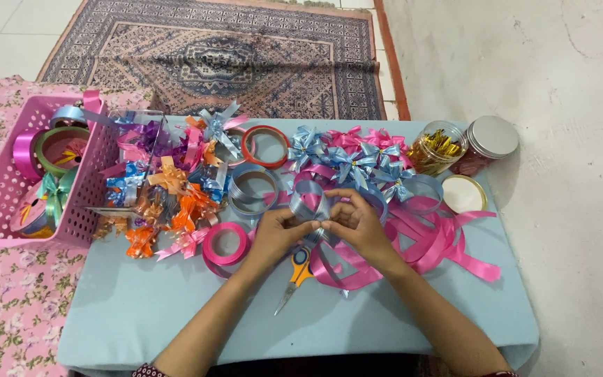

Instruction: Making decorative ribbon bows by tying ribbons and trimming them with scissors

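Both my hands meet over the middle of a small table [176, 314] covered in light blue cloth. My left hand [278, 232] and my right hand [357, 225] pinch a looped piece of light blue ribbon [310, 204] between their fingertips. Under my hands lie scissors with yellow and blue handles [297, 271], tips pointing toward me. Loose pink ribbon [441, 241] sprawls to the right of my right hand. A pink ribbon roll [225, 246] sits just left of my left hand.
A pile of finished blue and pink bows [357, 157] lies behind my hands, with mixed orange, purple and blue bows [169, 181] to the left. A pink basket [8, 167] holds ribbon rolls. A jar of gold twist ties [435, 148], its lids [493, 136] and a patterned rug [218, 56] sit beyond.
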